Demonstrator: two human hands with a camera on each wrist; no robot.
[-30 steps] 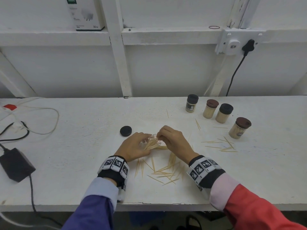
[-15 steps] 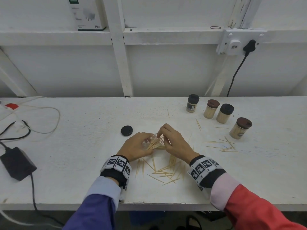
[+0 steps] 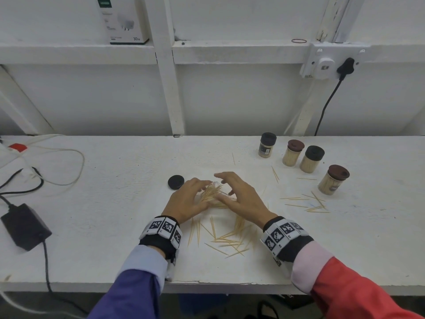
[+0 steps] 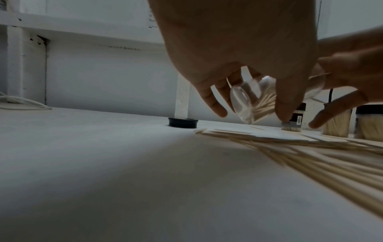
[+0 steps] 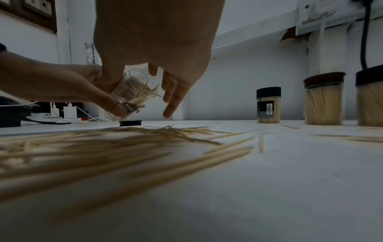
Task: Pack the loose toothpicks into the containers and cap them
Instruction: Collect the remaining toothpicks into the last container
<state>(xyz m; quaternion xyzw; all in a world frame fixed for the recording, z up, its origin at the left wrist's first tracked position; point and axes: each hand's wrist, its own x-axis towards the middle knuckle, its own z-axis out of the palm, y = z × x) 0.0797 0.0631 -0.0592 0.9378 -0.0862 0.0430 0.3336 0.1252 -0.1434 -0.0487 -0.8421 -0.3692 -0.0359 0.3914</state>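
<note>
My left hand (image 3: 189,198) grips a clear toothpick container (image 4: 248,101), tilted with its mouth toward the right and held just above the table. A fan of toothpicks (image 3: 210,192) sticks out of the container (image 5: 134,91). My right hand (image 3: 236,189) hovers at that mouth with fingers spread and holds nothing. The container's black cap (image 3: 176,182) lies on the table just left of my left hand. Loose toothpicks (image 3: 227,238) lie scattered between my wrists, and more loose toothpicks (image 3: 308,203) lie to the right.
Several capped, filled containers stand at the back right: a black-capped one (image 3: 266,145), a brown-capped one (image 3: 293,153), another black one (image 3: 311,158) and a brown one (image 3: 333,183). A black power adapter (image 3: 24,226) and cables (image 3: 57,166) lie at the left.
My right hand was pinched at the container's mouth on the toothpicks; its fingers have now spread and lifted off. The left hand still holds the container in place.
</note>
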